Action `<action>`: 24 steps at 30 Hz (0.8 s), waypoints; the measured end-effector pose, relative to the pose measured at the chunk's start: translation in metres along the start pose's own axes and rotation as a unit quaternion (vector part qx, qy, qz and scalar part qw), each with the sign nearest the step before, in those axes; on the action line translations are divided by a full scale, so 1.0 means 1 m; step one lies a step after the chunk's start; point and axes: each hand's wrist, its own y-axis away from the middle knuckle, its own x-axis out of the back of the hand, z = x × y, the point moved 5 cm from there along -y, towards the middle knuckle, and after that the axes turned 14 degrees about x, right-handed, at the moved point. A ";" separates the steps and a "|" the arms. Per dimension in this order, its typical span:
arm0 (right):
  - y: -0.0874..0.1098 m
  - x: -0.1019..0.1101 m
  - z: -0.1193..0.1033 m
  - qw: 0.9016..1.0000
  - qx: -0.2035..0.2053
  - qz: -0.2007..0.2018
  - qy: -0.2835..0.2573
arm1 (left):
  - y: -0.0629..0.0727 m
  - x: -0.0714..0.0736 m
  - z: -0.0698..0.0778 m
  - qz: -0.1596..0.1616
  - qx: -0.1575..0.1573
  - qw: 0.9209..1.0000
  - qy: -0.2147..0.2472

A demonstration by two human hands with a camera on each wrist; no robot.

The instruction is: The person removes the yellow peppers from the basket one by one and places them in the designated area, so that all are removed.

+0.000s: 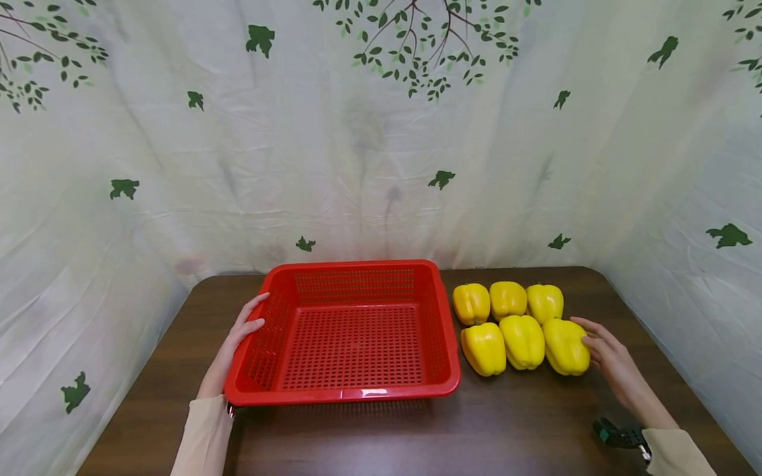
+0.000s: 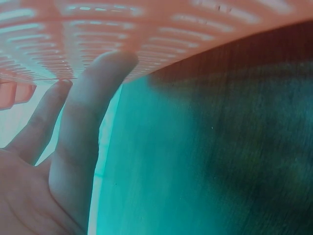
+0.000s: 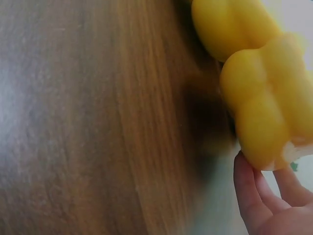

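A red perforated plastic basket (image 1: 357,396) is on the table, with nothing inside it. My left hand (image 1: 241,330) grips its left side, with fingertips over the rim; in the left wrist view, two digits meet the slatted outer wall. Several yellow bell peppers (image 1: 521,342) sit in two rows to the basket's right. My right hand (image 1: 613,360) is at the right side of the front-row end pepper (image 1: 565,347), fingers loosely extended and touching it. The right wrist view shows those fingertips under the pepper's lower end (image 3: 266,107). The right thumb's contact is unclear.
The dark brown wooden table (image 1: 506,430) carries the basket and peppers. Behind it and at both sides hangs a pale curtain (image 1: 357,165) printed with green leaves. A black wrist device (image 1: 619,433) is on the right forearm.
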 end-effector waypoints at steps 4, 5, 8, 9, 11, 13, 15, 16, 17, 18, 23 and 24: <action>0.001 0.000 0.003 1.000 0.006 0.005 -0.003 | 0.000 -0.001 0.000 -0.006 0.011 1.000 0.008; 0.001 0.000 0.003 1.000 0.008 0.006 -0.005 | 0.000 -0.001 0.000 -0.006 0.014 1.000 0.011; 0.002 0.000 0.004 1.000 0.014 0.007 -0.014 | 0.001 -0.001 -0.001 -0.010 0.020 1.000 0.018; 0.003 0.000 0.004 1.000 0.017 0.007 -0.016 | 0.001 -0.001 -0.001 -0.010 0.020 1.000 0.019; 0.004 -0.001 0.005 1.000 0.021 0.006 -0.022 | 0.000 -0.001 -0.001 -0.010 0.018 1.000 0.020; 0.005 -0.001 0.005 0.999 0.023 0.006 -0.026 | 0.001 -0.001 -0.001 -0.011 0.017 1.000 0.019; 0.005 -0.001 0.005 0.999 0.023 0.002 -0.024 | 0.001 -0.001 -0.001 -0.012 0.018 1.000 0.018; 0.005 -0.001 0.005 1.000 0.021 0.000 -0.021 | 0.001 -0.001 -0.001 -0.012 0.018 1.000 0.017; 0.006 -0.001 0.005 1.000 0.018 -0.003 -0.018 | 0.001 -0.001 -0.001 -0.015 0.021 1.000 0.018; 0.006 -0.001 0.005 1.000 0.016 -0.006 -0.013 | 0.001 -0.001 -0.001 -0.017 0.022 0.999 0.019; 0.006 0.000 0.004 1.000 -0.001 -0.017 0.013 | 0.001 0.000 0.000 -0.021 0.027 0.999 0.018; 0.007 0.000 0.004 1.000 -0.003 -0.017 0.018 | 0.001 0.000 0.000 -0.020 0.030 0.999 0.016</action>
